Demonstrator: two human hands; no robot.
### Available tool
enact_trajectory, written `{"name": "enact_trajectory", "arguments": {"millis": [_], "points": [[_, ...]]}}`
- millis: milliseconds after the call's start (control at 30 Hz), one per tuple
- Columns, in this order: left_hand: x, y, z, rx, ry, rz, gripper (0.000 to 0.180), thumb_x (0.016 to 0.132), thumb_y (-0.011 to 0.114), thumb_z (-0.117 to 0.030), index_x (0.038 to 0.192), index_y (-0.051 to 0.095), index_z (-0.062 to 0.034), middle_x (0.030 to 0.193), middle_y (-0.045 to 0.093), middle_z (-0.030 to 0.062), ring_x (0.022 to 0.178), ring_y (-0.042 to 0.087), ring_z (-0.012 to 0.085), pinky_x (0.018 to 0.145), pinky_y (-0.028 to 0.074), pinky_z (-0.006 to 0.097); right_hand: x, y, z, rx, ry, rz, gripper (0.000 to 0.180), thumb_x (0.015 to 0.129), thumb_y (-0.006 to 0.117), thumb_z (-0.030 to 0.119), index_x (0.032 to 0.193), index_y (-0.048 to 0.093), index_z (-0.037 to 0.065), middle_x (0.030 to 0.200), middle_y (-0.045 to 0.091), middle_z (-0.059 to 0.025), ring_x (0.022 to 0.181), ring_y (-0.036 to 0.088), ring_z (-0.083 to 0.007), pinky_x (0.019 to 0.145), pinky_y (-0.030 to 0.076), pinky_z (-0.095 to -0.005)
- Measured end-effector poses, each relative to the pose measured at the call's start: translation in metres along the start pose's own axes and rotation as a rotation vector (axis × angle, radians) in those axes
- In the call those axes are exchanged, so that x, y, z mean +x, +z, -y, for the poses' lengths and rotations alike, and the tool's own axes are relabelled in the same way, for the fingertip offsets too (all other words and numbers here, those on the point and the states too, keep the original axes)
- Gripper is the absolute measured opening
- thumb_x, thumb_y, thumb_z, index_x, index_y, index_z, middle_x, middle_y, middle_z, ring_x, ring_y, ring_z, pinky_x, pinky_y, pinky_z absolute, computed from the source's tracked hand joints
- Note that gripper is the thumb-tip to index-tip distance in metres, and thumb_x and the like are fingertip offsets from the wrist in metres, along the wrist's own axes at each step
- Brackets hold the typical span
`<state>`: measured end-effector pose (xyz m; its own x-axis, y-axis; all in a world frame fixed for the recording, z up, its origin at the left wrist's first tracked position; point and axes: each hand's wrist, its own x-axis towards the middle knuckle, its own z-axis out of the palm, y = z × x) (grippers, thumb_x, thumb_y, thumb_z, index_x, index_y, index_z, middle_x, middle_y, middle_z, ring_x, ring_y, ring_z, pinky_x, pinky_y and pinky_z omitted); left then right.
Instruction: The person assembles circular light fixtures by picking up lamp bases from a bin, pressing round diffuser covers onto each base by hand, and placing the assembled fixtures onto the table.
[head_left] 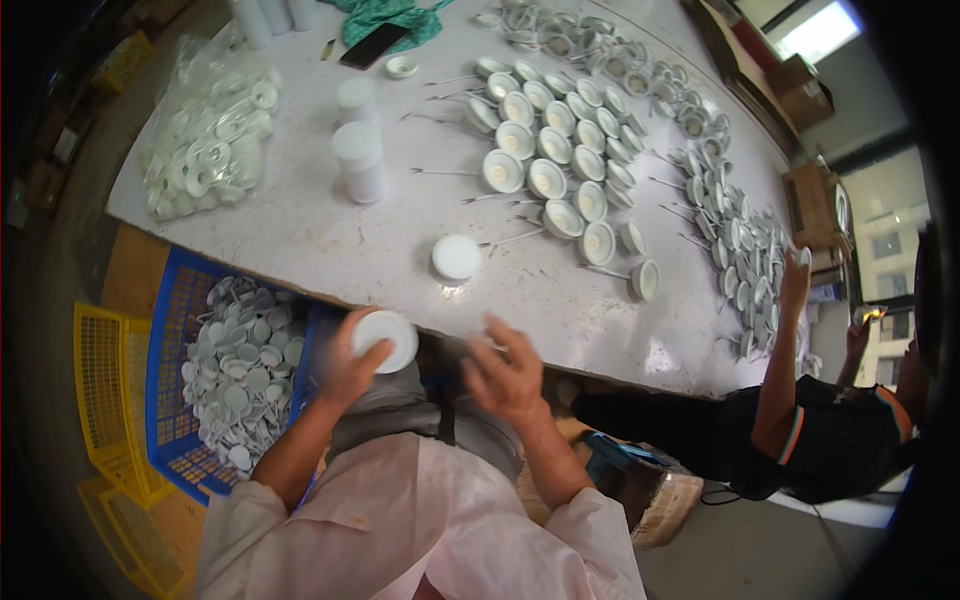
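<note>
My left hand point(345, 368) grips a round white lamp cover point(390, 335) by its edge, thumb across its face, just off the table's near edge. To its right my right hand point(508, 375) is raised with fingers spread and nothing visible in it; motion blurs it slightly. On the table just beyond both hands lies another round white piece point(456, 258). Farther right, several small white lamp cups point(547, 180) with wire tails stand in rows, their insides facing up.
Stacked white discs point(360, 165) and a clear bag of white rings point(210, 140) occupy the table's left part. A phone point(376, 46) lies on green cloth point(410, 15). Below left, a blue crate point(180, 440) holds many lamp pieces. At the right, another person point(830, 430) works beside more lamps.
</note>
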<state>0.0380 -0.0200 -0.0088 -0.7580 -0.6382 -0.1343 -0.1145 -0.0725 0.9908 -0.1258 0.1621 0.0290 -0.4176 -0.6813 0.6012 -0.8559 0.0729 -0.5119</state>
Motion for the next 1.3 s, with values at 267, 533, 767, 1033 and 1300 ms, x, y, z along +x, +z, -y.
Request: {"name": "enact_trajectory", "arguments": {"millis": [267,533,767,1033,1300], "points": [[-0.05,-0.163,0.107,0.02,-0.27,-0.356,0.058,0.077,0.061,0.003,0.13,0.043,-0.0065,0.105,0.06,0.0082,0.079,0.063,0.0171,0.049,0.045,0.025,-0.026,-0.101,-0.182,-0.582,0.556,-0.486,0.075,0.073,0.075,0.016,0.138,0.04,-0.001,0.136,0.042,-0.0267,0.13,0.036,-0.0402,0.107,0.032,-0.0453],[-0.097,-0.341,0.236,0.007,-0.606,-0.766,0.047,0.087,0.052,-0.01,0.132,0.041,-0.0039,0.104,0.062,0.0137,0.076,0.068,0.0252,0.05,0.049,0.028,-0.027,-0.114,-0.171,-0.283,0.933,-0.488,0.078,0.076,0.075,0.02,0.14,0.037,-0.003,0.137,0.042,-0.0241,0.126,0.045,-0.0332,0.104,0.037,-0.0376],[-0.1,-0.367,0.232,0.857,-0.138,-0.381,0.038,0.088,0.061,-0.017,0.12,0.054,0.0017,0.1,0.066,0.0088,0.084,0.063,0.0128,0.072,0.05,0.026,-0.016,-0.091,-0.111,-0.226,0.672,-0.511,0.082,0.071,0.076,0.001,0.141,0.035,0.0,0.136,0.042,-0.0167,0.124,0.045,-0.0283,0.103,0.038,-0.0375],[-0.006,0.008,-0.055,-0.168,0.051,0.577,0.083,0.077,0.059,0.01,0.147,0.017,-0.0033,0.15,0.028,0.0146,0.138,0.032,0.0239,0.11,0.031,0.036,0.012,-0.025,-0.003,0.179,0.284,0.101,0.089,0.056,0.085,0.007,0.134,0.042,0.0,0.127,0.054,-0.0187,0.112,0.055,-0.0332,0.091,0.045,-0.0385],[0.0,0.011,-0.036,-0.293,-0.094,0.518,0.085,0.07,0.062,0.011,0.145,0.025,-0.0039,0.136,0.044,0.0101,0.128,0.042,0.0182,0.105,0.036,0.034,0.037,0.003,0.037,0.313,0.076,0.32,0.077,0.062,0.078,0.003,0.133,0.047,0.004,0.131,0.051,-0.019,0.109,0.055,-0.0354,0.088,0.048,-0.0416]]}}
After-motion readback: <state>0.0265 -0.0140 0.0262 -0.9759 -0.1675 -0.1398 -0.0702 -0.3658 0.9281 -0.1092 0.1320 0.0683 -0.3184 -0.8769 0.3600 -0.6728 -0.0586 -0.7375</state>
